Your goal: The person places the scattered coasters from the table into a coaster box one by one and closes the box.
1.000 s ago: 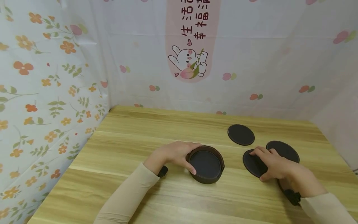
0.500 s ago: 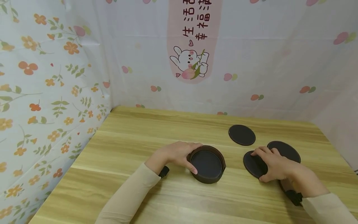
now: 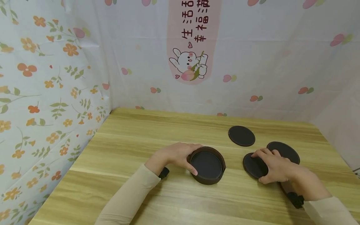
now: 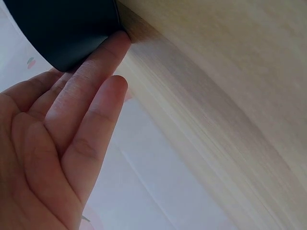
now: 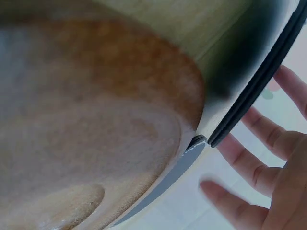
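Note:
In the head view, my left hand (image 3: 180,156) grips the left side of a round dark brown coaster holder (image 3: 206,180), thumb over the near rim and fingers behind. A black round coaster (image 4: 67,28) or the holder's wall fills the top of the left wrist view, fingers against it; I cannot tell which. My right hand (image 3: 279,167) pinches a black round coaster (image 3: 251,165) between thumb and fingers, right of the holder. Its doubled dark edge (image 5: 259,84) runs along the fingertips in the right wrist view. A black disc lies at the holder's bottom.
One black coaster (image 3: 242,136) lies flat farther back. Another coaster (image 3: 283,151) is just behind the right hand, partly covered by it. Beneath the right wrist a brownish curved edge (image 3: 287,188) shows. The wooden table (image 3: 157,125) meets patterned cloth behind and at left.
The coaster in the right hand now shows a thicker near edge, slightly raised. The left hand and holder stay put; the head view shifts a little.

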A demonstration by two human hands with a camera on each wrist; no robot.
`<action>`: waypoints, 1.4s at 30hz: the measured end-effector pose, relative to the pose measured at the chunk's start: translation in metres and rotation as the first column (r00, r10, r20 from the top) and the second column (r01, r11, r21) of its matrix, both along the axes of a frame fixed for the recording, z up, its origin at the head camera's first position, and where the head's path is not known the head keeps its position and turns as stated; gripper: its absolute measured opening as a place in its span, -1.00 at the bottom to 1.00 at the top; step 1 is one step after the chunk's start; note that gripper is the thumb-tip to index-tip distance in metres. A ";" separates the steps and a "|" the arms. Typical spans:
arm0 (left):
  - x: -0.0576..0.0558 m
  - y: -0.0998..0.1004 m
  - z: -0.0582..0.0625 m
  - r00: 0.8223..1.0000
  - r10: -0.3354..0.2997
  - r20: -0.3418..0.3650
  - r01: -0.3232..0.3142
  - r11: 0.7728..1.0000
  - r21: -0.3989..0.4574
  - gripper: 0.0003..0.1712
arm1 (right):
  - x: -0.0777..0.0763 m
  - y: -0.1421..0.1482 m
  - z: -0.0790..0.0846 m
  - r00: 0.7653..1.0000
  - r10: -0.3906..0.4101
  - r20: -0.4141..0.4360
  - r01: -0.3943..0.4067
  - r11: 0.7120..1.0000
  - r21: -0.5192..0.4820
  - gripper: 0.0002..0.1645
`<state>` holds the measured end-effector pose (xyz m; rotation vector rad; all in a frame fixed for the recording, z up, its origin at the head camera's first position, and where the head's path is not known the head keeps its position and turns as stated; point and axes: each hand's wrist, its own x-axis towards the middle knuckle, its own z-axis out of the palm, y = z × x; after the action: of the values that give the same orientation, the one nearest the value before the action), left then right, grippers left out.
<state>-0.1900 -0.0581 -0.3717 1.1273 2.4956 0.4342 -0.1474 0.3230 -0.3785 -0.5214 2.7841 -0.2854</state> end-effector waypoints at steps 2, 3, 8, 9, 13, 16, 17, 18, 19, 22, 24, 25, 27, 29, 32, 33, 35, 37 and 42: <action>0.000 0.000 -0.002 1.000 -0.001 0.002 0.001 1.000 0.001 0.20 | 0.001 -0.001 -0.001 1.000 0.002 -0.020 -0.002 1.000 -0.011 -0.05; 0.000 -0.001 -0.002 1.000 -0.001 0.003 0.001 1.000 0.002 0.20 | 0.002 -0.001 -0.001 1.000 0.005 -0.031 -0.005 1.000 -0.018 -0.05; -0.001 0.000 -0.004 1.000 -0.004 -0.001 0.004 1.000 0.004 0.21 | 0.004 -0.001 0.000 0.997 -0.001 -0.071 -0.002 0.999 -0.045 -0.06; 0.000 0.000 -0.004 1.000 -0.002 0.000 0.002 1.000 0.003 0.21 | 0.005 -0.001 0.001 0.997 0.001 -0.075 -0.005 0.999 -0.053 -0.06; 0.001 -0.002 -0.003 1.000 0.009 0.011 -0.009 1.000 0.008 0.21 | 0.004 -0.002 0.001 0.995 0.026 -0.094 -0.034 0.995 -0.089 -0.06; 0.001 -0.002 -0.003 1.000 0.009 0.017 -0.010 1.000 0.020 0.20 | 0.004 -0.003 0.002 0.995 0.030 -0.100 -0.042 0.993 -0.114 -0.07; 0.000 -0.002 -0.003 1.000 0.008 0.016 -0.009 1.000 0.023 0.19 | 0.005 -0.004 0.003 0.994 0.029 -0.102 -0.041 0.992 -0.121 -0.07; -0.001 -0.002 -0.003 1.000 0.006 0.014 -0.007 1.000 0.024 0.19 | 0.005 -0.005 0.003 0.994 0.026 -0.103 -0.039 0.991 -0.126 -0.07; -0.001 -0.002 -0.003 1.000 0.004 0.013 -0.005 1.000 0.025 0.19 | 0.005 -0.005 0.004 0.994 0.025 -0.104 -0.038 0.991 -0.131 -0.07; -0.001 -0.002 -0.004 1.000 0.001 0.015 -0.001 0.999 0.032 0.17 | 0.006 -0.007 0.005 0.993 0.023 -0.118 -0.039 0.990 -0.136 -0.08; -0.002 -0.002 -0.004 1.000 -0.004 0.017 0.004 0.999 0.038 0.17 | 0.007 -0.009 0.006 0.992 0.026 -0.127 -0.044 0.989 -0.139 -0.08; -0.002 -0.002 -0.004 1.000 -0.006 0.019 0.005 0.999 0.039 0.17 | 0.007 -0.010 0.007 0.991 0.027 -0.129 -0.046 0.989 -0.142 -0.08; -0.002 -0.002 -0.004 1.000 -0.007 0.026 0.006 0.999 0.042 0.17 | 0.007 -0.012 0.008 0.990 0.029 -0.134 -0.049 0.988 -0.146 -0.08; -0.002 -0.002 -0.003 1.000 -0.008 0.028 0.007 0.999 0.041 0.17 | 0.008 -0.014 0.009 0.990 0.029 -0.138 -0.050 0.987 -0.154 -0.08; -0.002 -0.002 -0.002 1.000 -0.003 0.029 0.002 1.000 0.030 0.19 | 0.008 -0.017 0.010 0.989 0.028 -0.144 -0.051 0.985 -0.165 -0.08; -0.002 -0.002 -0.001 1.000 -0.002 0.028 0.001 1.000 0.026 0.19 | 0.008 -0.019 0.011 0.989 0.027 -0.148 -0.052 0.985 -0.168 -0.08; -0.003 -0.001 0.000 1.000 0.000 0.027 -0.001 1.000 0.019 0.19 | 0.009 -0.021 0.012 0.987 0.027 -0.156 -0.055 0.983 -0.173 -0.08; -0.003 -0.001 0.000 1.000 0.000 0.029 -0.001 1.000 0.017 0.19 | 0.009 -0.023 0.013 0.985 0.031 -0.167 -0.062 0.982 -0.180 -0.07; -0.003 -0.001 0.000 1.000 -0.004 0.027 0.003 1.000 0.023 0.19 | 0.010 -0.030 0.014 0.983 0.046 -0.179 -0.083 0.975 -0.204 -0.08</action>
<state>-0.1932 -0.0592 -0.3721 1.1266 2.4708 0.4755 -0.1373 0.2926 -0.3643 -0.7173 2.9137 -0.5505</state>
